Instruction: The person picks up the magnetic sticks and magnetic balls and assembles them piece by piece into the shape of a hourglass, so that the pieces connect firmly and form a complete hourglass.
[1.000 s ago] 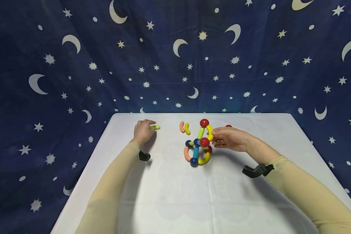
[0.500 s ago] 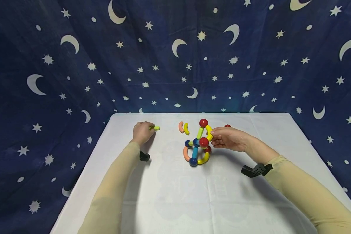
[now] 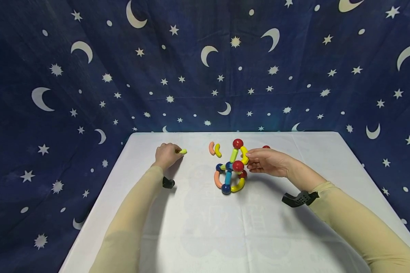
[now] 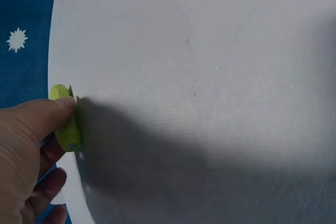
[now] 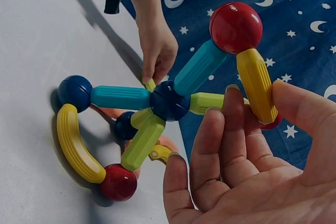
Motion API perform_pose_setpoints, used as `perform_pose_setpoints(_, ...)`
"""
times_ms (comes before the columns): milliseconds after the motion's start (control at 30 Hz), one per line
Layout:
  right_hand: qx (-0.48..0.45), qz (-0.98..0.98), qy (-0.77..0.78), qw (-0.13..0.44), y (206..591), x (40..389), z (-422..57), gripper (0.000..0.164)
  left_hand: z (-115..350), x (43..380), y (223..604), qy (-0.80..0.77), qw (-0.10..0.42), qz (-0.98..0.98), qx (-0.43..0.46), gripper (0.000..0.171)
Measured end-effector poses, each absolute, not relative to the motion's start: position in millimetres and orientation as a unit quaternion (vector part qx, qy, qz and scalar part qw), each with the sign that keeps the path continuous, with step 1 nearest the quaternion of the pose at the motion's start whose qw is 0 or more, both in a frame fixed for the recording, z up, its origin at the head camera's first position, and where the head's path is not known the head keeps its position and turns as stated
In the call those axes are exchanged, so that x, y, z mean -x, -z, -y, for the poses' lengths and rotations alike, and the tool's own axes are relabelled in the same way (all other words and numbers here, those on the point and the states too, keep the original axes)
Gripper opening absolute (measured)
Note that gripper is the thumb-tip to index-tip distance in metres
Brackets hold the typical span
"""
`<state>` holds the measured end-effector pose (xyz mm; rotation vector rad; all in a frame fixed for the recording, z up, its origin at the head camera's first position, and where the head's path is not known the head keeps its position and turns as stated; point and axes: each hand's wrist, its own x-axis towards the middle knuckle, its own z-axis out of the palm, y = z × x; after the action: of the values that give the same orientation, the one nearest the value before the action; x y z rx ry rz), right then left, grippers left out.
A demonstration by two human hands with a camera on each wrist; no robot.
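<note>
My left hand (image 3: 165, 156) pinches a short lime-green magnetic stick (image 4: 65, 121) between thumb and fingers, over the table's far left part. A structure of magnetic balls and sticks stands right of the table's middle. It has a dark blue ball (image 5: 170, 100) at its hub, blue and green sticks, a red ball (image 5: 236, 27) on top and curved pieces round its base. My right hand (image 3: 270, 162) holds the structure's upper yellow curved stick (image 5: 257, 85), thumb on one side and fingers on the other. Those fingers lie close to a green stick (image 5: 206, 103).
An orange curved stick (image 3: 212, 148) and a yellow curved stick (image 3: 218, 150) lie behind the structure. A red ball (image 3: 266, 146) shows partly behind my right hand. White cloth covers the table (image 3: 205, 227); a blue star-and-moon curtain (image 3: 191, 57) hangs behind it.
The green stick in my left hand has turned, and its free end now sits slightly lower. My right hand and the structure stay in place.
</note>
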<state>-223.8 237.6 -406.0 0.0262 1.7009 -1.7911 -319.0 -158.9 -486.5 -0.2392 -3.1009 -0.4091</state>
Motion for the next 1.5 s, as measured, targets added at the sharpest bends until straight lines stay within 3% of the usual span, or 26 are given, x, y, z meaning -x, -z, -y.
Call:
perform_pose_setpoints(233, 0.001, -0.648, 0.683, 0.338, 405.8, 223.7, -236.5, 0.017, 156.6, 313.1, 481.0, 0.158, -0.035, 0.984, 0.074, 0.036)
perform_pose_setpoints(767, -0.022, -0.647, 0.688, 0.328, 407.7, 224.5, -235.6, 0.019, 95.6, 279.4, 467.8, 0.604, -0.114, 0.784, 0.093, 0.033)
perform_pose_setpoints(1033, -0.025, -0.648, 0.687, 0.328, 407.6, 224.0, -235.7, 0.018, 67.6, 255.1, 465.1, 0.651, -0.141, 0.732, 0.142, 0.034)
perform_pose_setpoints(1500, -0.028, -0.647, 0.688, 0.327, 406.0, 223.3, -235.2, 0.019, 51.8, 236.3, 464.0, 0.655, -0.122, 0.729, 0.159, 0.029)
